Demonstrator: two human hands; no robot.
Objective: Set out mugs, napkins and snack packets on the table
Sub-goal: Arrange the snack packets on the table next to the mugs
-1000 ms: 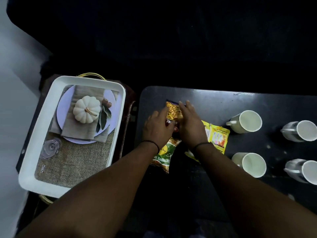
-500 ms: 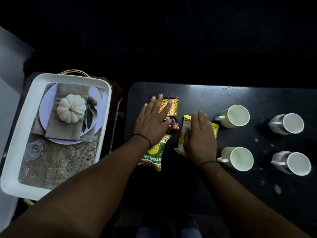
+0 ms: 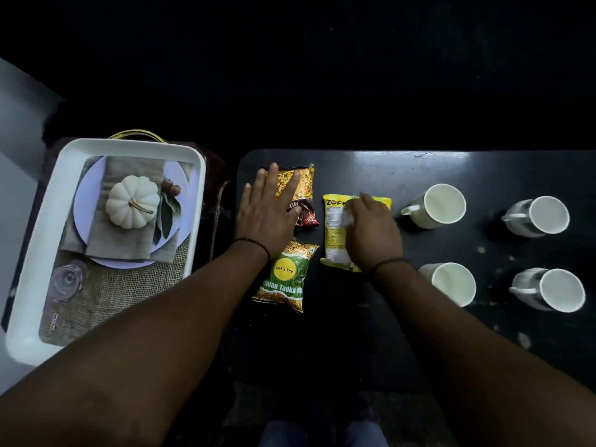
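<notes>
Dim, sharp centre; black surroundings, wide-angle bending at edges

- Both forearms are bare, with no sleeves in view.
- A thin black band (image 3: 254,242) circles the left wrist.
- A similar black band (image 3: 388,262) circles the right wrist.

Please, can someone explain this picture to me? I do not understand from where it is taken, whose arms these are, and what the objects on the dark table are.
No machine is here. A person wears a camera on the head, so the view looks down at their own two arms. The left hand lies flat, fingers straight, on a brown and yellow snack packet. A green packet lies just below it. The right hand rests on a yellow packet; whether it grips it is not clear. Four mugs stand on the black table at the right, such as this one. Left of the table is a white tray holding a plate, a cloth and a small white pumpkin.
</notes>
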